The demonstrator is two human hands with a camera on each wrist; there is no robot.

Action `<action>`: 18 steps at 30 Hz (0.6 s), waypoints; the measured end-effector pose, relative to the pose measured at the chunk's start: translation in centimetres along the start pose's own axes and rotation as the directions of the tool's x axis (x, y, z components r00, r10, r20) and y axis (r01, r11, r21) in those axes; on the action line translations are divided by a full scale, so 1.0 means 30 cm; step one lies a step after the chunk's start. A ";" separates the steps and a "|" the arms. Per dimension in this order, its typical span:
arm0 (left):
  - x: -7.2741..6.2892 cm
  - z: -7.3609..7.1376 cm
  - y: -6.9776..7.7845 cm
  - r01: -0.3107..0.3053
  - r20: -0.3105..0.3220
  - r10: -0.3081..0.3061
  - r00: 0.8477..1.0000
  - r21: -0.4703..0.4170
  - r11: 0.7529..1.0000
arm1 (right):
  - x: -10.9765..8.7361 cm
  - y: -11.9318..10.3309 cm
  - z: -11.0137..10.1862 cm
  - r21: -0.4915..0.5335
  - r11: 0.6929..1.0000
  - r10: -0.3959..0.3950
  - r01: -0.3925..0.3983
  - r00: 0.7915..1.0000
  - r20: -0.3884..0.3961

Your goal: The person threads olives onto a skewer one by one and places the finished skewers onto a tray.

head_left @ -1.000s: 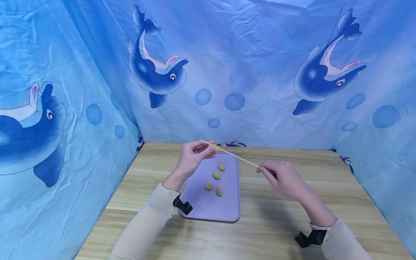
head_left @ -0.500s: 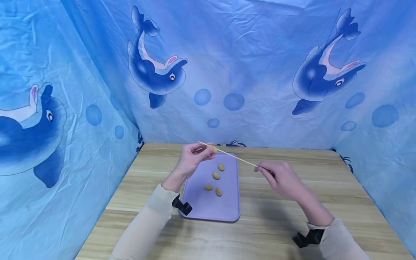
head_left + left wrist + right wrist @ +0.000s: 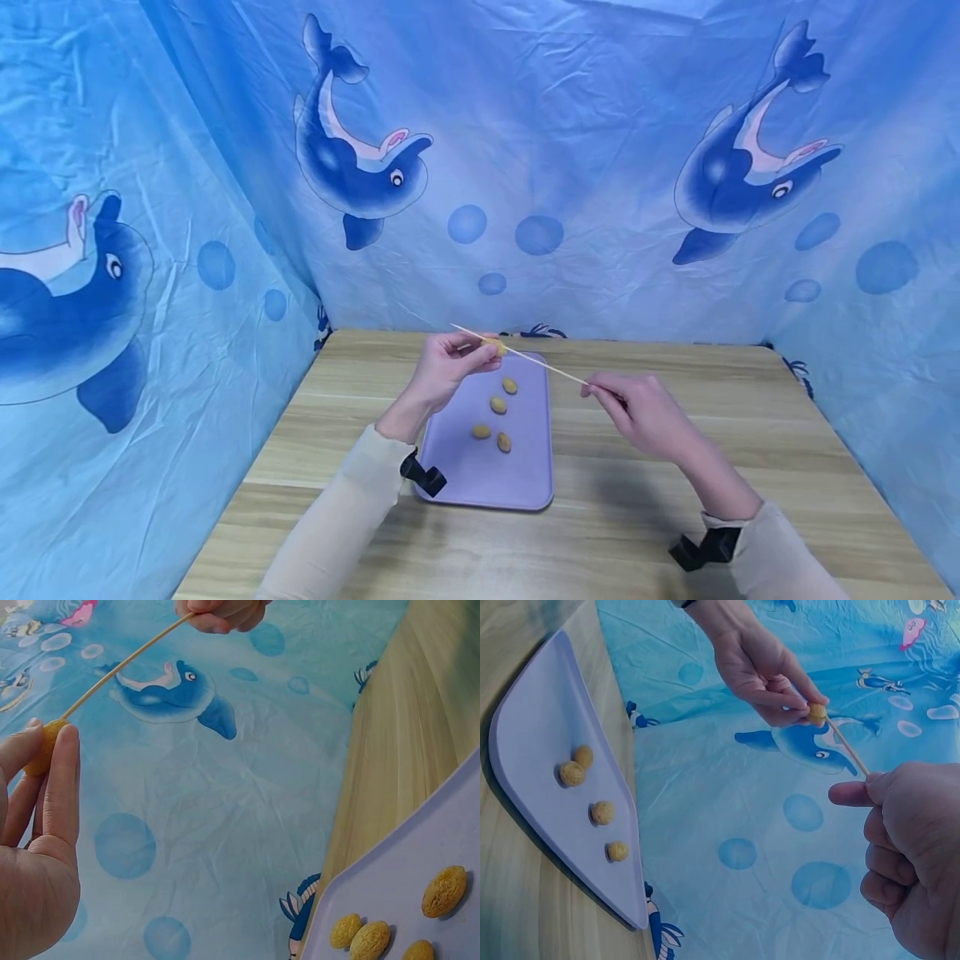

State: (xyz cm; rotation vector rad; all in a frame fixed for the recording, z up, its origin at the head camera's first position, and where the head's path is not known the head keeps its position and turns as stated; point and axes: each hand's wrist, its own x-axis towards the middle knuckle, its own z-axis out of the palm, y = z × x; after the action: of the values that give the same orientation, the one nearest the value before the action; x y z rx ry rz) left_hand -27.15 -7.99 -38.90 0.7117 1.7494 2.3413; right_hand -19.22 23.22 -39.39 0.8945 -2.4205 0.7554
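My left hand (image 3: 447,367) pinches a wrinkled yellow oval fruit (image 3: 496,345) between thumb and fingertips, above the far end of a lilac tray (image 3: 487,487). A thin bamboo skewer (image 3: 549,367) runs through the fruit, and its tip sticks out past the left fingers in the head view. The skewer's other end is pinched between thumb and index finger of my right hand (image 3: 637,410), off to the right of the tray. In the left wrist view the skewer (image 3: 124,666) enters one end of the fruit (image 3: 46,746), partly covered by fingers.
Several similar wrinkled fruits (image 3: 498,405) lie loose on the tray, which rests on a wooden table (image 3: 675,492). Blue cloth (image 3: 495,167) printed with dolphins hangs behind the table and along its sides. A black wrist mount (image 3: 423,476) sits at each cuff.
My right hand has moved slightly left toward the left hand, and the skewer's tip reaches farther out past the left fingers. The left hand stays nearly in place; the fruits on the tray are unchanged.
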 end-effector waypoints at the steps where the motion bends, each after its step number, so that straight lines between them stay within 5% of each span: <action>1: 0.001 0.001 -0.003 -0.003 0.002 0.003 1.000 -0.001 1.000 | 0.001 -0.001 0.001 0.001 1.000 0.001 -0.001 1.000 -0.002; 18: 0.000 0.009 -0.024 -0.016 0.003 0.016 1.000 0.017 1.000 | 0.022 -0.010 0.015 -0.006 0.997 -0.073 0.073 0.995 -0.071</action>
State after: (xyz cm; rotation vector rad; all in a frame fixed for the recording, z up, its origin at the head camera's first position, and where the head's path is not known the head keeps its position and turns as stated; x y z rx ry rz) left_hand -27.14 -7.53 -39.51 0.7333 1.7707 2.3375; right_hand -19.56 22.45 -39.23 0.9330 -2.3135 0.7433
